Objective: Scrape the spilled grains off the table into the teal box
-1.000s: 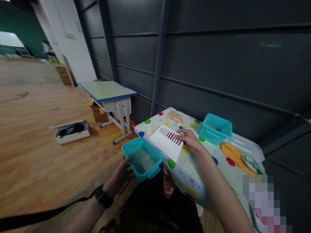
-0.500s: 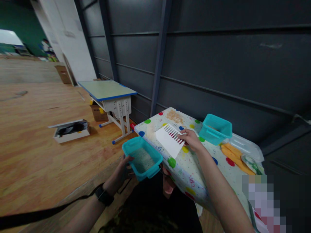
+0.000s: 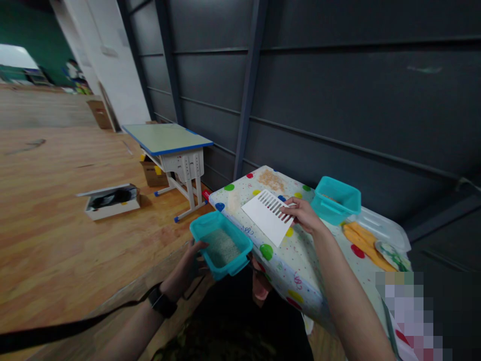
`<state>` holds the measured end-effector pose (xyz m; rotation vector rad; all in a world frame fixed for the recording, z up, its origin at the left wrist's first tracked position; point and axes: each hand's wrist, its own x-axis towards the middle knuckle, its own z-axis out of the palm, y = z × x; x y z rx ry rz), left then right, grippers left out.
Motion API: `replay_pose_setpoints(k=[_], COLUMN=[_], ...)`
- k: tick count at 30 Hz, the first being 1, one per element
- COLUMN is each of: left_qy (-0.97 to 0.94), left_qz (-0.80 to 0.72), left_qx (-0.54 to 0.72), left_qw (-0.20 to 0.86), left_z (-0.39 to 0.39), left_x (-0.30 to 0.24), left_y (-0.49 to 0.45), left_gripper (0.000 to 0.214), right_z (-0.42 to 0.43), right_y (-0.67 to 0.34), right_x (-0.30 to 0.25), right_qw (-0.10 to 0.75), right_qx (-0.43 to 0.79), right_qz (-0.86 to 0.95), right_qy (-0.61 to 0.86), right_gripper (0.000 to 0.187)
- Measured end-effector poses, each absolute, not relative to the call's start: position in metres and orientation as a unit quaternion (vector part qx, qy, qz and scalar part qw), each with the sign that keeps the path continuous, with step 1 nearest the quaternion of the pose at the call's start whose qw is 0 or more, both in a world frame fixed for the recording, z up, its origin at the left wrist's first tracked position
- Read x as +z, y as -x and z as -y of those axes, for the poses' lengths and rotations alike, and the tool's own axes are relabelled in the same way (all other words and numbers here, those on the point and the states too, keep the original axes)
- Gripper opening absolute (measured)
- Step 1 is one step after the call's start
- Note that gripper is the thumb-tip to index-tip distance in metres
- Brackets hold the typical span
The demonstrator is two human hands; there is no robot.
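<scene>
My left hand point(image 3: 191, 268) grips the near-left side of a teal plastic container point(image 3: 239, 255) at the table's edge. Fine whitish grains point(image 3: 223, 246) cover its bottom. My right hand point(image 3: 305, 216) is closed on the right end of a white card point(image 3: 266, 221) with a row of slots cut along its far side. The card is held low over the table, partly tilted; whether it touches the cloth I cannot tell. Just left of it lies a pale patch of fine grains point(image 3: 235, 200). Beyond it, brownish grains point(image 3: 271, 179) are spread near the far corner.
A second teal container point(image 3: 336, 201) stands at the table's back, beside a clear lid point(image 3: 389, 230) and an orange cloth point(image 3: 363, 245). The table has a dotted cover point(image 3: 296, 265). A dark panel wall point(image 3: 338, 100) runs behind. A desk point(image 3: 165, 136) and an opened white box point(image 3: 112, 208) are leftward.
My right hand and the slotted card have shifted slightly to the right. My left hand and the teal container stay nearly in place; the whole view has moved a little.
</scene>
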<state>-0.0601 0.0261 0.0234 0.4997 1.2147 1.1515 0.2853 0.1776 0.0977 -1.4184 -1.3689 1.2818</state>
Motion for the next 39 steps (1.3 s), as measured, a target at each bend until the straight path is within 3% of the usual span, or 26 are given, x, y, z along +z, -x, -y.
replay_pose_setpoints(k=[10,17,26,34,39], left_qy=[-0.238,-0.236,-0.215,-0.234,-0.237], left_qz=[-0.513,-0.514,-0.526,-0.520,-0.510], left_qx=[0.509,0.508,0.506,0.502,0.493], left_qw=[0.649,0.650,0.649,0.651,0.664], left_z=[-0.021,-0.022,-0.025,-0.031,-0.035], left_x=[0.032,0.026,0.023,0.007,0.001], left_y=[0.059,0.060,0.062,0.069,0.072], left_gripper=[0.056,0.051,0.049,0.056,0.055], right_z=[-0.172,-0.179,-0.172,-0.185,-0.186], right_y=[-0.271,-0.296,-0.280,-0.274,-0.262], right_x=[0.088,0.097,0.091,0.082,0.072], right_qw=[0.330,0.374,0.325,0.512,0.486], right_qx=[0.546,0.528,0.570,0.470,0.460], right_qz=[0.598,0.554,0.574,0.446,0.472], right_qy=[0.485,0.524,0.490,0.564,0.574], right_gripper=[0.045,0.044,0.045,0.034,0.030])
